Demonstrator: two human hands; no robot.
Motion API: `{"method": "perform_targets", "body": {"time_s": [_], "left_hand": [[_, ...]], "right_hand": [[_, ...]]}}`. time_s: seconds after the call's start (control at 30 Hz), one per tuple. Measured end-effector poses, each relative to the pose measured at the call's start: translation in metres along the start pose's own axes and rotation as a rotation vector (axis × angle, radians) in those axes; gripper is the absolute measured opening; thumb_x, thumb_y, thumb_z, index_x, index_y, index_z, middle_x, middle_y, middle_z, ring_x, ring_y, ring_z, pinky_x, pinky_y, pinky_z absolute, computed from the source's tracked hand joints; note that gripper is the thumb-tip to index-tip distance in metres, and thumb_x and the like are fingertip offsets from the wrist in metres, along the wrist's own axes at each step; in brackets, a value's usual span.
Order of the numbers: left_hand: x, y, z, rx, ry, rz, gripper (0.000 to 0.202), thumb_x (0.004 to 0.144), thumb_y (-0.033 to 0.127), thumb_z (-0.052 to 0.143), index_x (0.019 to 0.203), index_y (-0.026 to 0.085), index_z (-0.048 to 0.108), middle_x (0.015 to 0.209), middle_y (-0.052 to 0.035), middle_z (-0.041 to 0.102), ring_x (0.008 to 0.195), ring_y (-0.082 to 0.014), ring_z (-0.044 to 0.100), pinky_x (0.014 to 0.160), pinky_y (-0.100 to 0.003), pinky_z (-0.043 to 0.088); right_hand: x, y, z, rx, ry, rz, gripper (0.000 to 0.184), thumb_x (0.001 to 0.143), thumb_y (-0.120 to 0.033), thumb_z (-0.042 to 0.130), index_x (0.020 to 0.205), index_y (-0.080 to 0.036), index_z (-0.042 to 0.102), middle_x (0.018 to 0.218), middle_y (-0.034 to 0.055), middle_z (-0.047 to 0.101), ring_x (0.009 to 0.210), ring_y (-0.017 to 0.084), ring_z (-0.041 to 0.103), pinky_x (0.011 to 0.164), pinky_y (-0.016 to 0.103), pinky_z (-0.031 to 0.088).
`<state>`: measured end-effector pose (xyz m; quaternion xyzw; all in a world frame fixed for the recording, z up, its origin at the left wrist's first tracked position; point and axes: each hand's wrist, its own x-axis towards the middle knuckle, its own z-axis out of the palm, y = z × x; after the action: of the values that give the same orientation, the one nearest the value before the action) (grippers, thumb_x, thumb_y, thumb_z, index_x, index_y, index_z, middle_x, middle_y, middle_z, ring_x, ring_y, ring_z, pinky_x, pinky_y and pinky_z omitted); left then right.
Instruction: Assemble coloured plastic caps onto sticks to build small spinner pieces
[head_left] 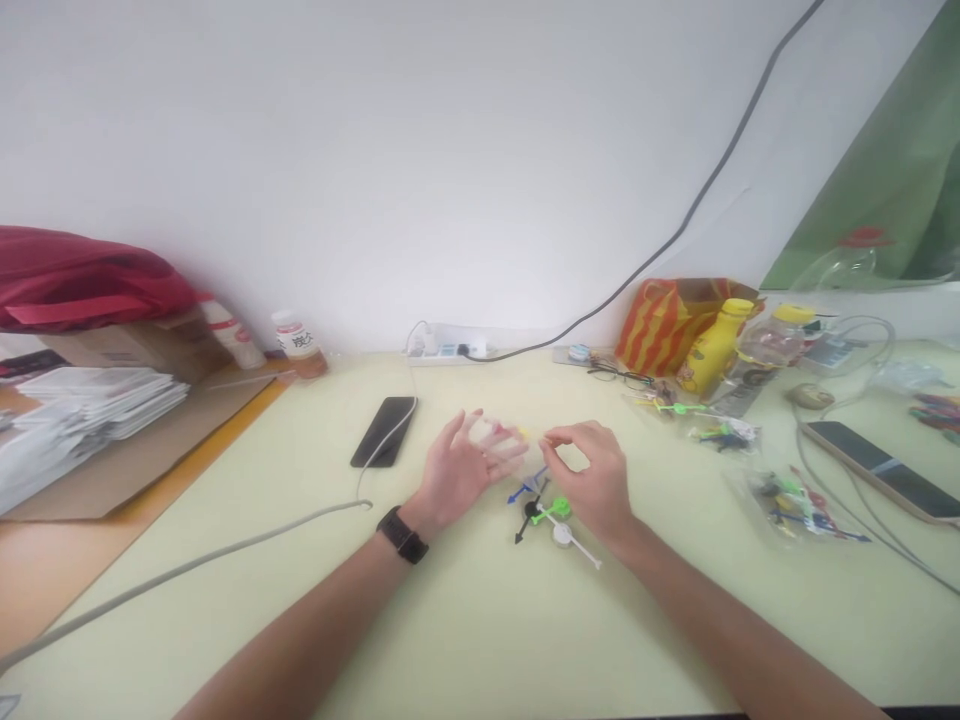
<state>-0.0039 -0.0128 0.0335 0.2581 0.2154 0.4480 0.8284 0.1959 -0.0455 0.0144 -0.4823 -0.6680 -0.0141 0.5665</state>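
My left hand [466, 462] is palm up over the table, its fingers stretched out and smeared by motion. Small pink and yellow spots show at its fingers; what they belong to is unclear. Close to those fingertips, my right hand [592, 475] makes a pinch of thumb and forefinger. Whatever sits in that pinch is too small to make out. Below and between the hands lie several plastic arrow spinners with round hubs: a blue one [517, 495], a black one [531, 511], a green one [561, 507] and a white one [562, 536].
Clear bags of coloured spinners [806, 510] lie at right, near a phone [885, 470]. Behind them stand a yellow bottle [712, 350] and a striped bag [649, 325]. A black phone [384, 432] with a cable [225, 562] lies left; a drink bottle [300, 345] stands farther back.
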Motion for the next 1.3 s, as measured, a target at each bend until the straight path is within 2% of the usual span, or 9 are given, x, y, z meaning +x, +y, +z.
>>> {"method": "perform_targets", "body": {"time_s": [0.2,0.3,0.43,0.57,0.63,0.87,1.1,1.23,1.3], "left_hand": [[-0.001,-0.001,0.003,0.021,0.007,-0.010,0.025,0.097,0.044,0.060,0.112,0.024,0.063,0.115,-0.0095,0.070,0.123,-0.0378,0.065,0.108,-0.055,0.047],[-0.001,-0.001,0.003,0.032,-0.006,-0.002,0.021,0.097,0.042,0.060,0.106,0.023,0.064,0.112,-0.0083,0.070,0.123,-0.0383,0.065,0.108,-0.054,0.047],[0.000,-0.002,0.002,0.034,0.005,-0.011,0.022,0.096,0.041,0.061,0.110,0.024,0.065,0.113,-0.0093,0.071,0.122,-0.0384,0.065,0.105,-0.053,0.049],[-0.001,-0.002,0.002,0.032,-0.015,-0.015,0.024,0.097,0.042,0.060,0.113,0.025,0.065,0.116,-0.0098,0.070,0.121,-0.0369,0.066,0.105,-0.053,0.049],[-0.001,-0.002,0.002,0.028,-0.016,-0.017,0.025,0.098,0.043,0.058,0.114,0.025,0.064,0.117,-0.0098,0.070,0.120,-0.0357,0.066,0.105,-0.053,0.049],[0.001,0.000,-0.001,-0.002,0.054,-0.003,0.040,0.097,0.055,0.058,0.122,0.024,0.060,0.113,-0.0121,0.070,0.119,-0.0354,0.067,0.106,-0.055,0.048],[0.006,0.003,-0.007,0.043,0.199,0.011,0.044,0.095,0.058,0.059,0.119,0.021,0.059,0.104,-0.0136,0.070,0.104,-0.0337,0.072,0.095,-0.049,0.055],[0.006,0.004,-0.008,0.030,0.175,0.022,0.041,0.097,0.054,0.058,0.118,0.019,0.059,0.108,-0.0150,0.070,0.104,-0.0319,0.073,0.097,-0.046,0.055],[0.008,0.004,-0.008,0.020,0.191,0.045,0.037,0.098,0.050,0.059,0.116,0.017,0.060,0.109,-0.0158,0.070,0.107,-0.0309,0.072,0.102,-0.044,0.054]], "right_hand": [[-0.002,0.000,0.002,-0.030,-0.006,0.063,0.011,0.086,-0.019,0.070,0.077,-0.025,0.067,0.079,0.0012,0.074,0.081,0.023,0.067,0.087,0.043,0.046],[-0.002,0.001,0.002,-0.031,-0.002,0.069,0.009,0.087,-0.020,0.069,0.079,-0.025,0.070,0.081,0.0018,0.075,0.082,0.024,0.068,0.088,0.044,0.047],[-0.003,0.006,0.005,-0.034,-0.012,0.064,0.009,0.089,-0.022,0.067,0.081,-0.026,0.072,0.082,0.0020,0.077,0.081,0.024,0.069,0.096,0.048,0.046],[-0.005,0.009,0.006,0.004,-0.080,0.075,0.012,0.091,-0.021,0.064,0.088,-0.027,0.075,0.093,0.0022,0.080,0.103,0.026,0.071,0.109,0.053,0.041],[-0.005,0.009,0.006,0.053,-0.127,0.104,0.017,0.093,-0.022,0.061,0.095,-0.028,0.077,0.101,0.0031,0.080,0.110,0.027,0.070,0.108,0.052,0.044],[0.005,0.007,-0.002,0.265,-0.216,0.236,0.027,0.093,-0.035,0.064,0.114,-0.023,0.076,0.115,0.0087,0.078,0.104,0.026,0.073,0.095,0.044,0.059],[0.023,0.016,-0.015,0.496,-0.293,0.340,0.028,0.090,-0.043,0.070,0.107,-0.022,0.076,0.107,0.0080,0.079,0.097,0.025,0.075,0.092,0.043,0.061],[0.029,0.013,-0.024,0.463,-0.349,0.250,0.027,0.098,-0.044,0.059,0.100,-0.023,0.077,0.110,0.0077,0.077,0.107,0.024,0.071,0.098,0.042,0.055],[0.028,0.010,-0.025,0.381,-0.388,0.156,0.024,0.096,-0.044,0.063,0.100,-0.025,0.078,0.117,0.0081,0.074,0.115,0.026,0.066,0.105,0.045,0.050]]}}
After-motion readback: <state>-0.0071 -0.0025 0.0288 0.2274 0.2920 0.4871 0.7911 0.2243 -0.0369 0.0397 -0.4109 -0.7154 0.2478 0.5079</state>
